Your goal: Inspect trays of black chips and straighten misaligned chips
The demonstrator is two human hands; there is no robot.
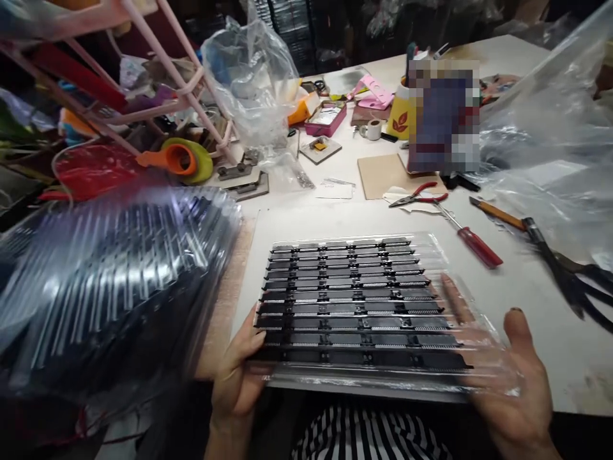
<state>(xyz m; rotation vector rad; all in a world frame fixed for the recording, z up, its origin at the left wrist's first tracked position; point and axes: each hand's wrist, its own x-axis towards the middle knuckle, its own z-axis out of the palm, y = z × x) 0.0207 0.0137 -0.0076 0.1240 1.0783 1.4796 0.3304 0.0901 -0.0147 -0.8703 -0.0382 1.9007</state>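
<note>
A clear plastic tray holds several rows of long black strip-shaped parts, with fine teeth along their edges. It is tilted toward me above the near edge of the table. My left hand grips its left side, thumb on the upper face and the other fingers hidden beneath. At the right side, my right hand supports the tray from below. Its fingers show through the clear plastic, while the thumb sticks up beyond the edge. To the left lies a blurred stack of similar clear trays with dark contents.
Red-handled pliers, a red screwdriver, an orange cutter knife and black-handled scissors lie behind and right. A pink rack stands back left. Clear plastic sheeting covers the right side; a yellow cup stands behind.
</note>
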